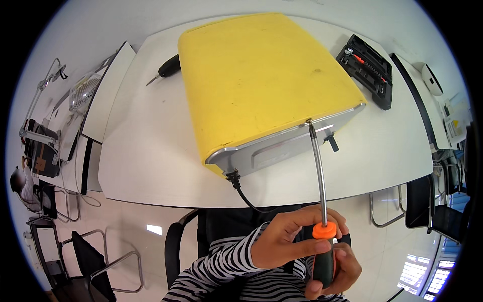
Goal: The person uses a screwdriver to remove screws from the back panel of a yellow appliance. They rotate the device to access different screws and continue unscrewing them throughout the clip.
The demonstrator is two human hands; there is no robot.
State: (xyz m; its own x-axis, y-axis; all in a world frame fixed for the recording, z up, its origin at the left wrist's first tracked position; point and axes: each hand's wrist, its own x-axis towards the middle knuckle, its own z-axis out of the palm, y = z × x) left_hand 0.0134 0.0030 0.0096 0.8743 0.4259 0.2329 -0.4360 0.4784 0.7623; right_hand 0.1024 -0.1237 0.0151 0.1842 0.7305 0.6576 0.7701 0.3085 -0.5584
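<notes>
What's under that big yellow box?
The white table shows around the yellow box. At its left, a black-handled tool peeks out, its other end hidden. The box covers whatever is directly beneath, so that can't be seen.

Beyond the grip [348,267], a white table [146,136] fronts a pale wall [151,20]; leftward, a black tubular-framed chair [89,259] stands on glossy flooring [156,261]; far right, a paned window [444,276] glows.
</notes>
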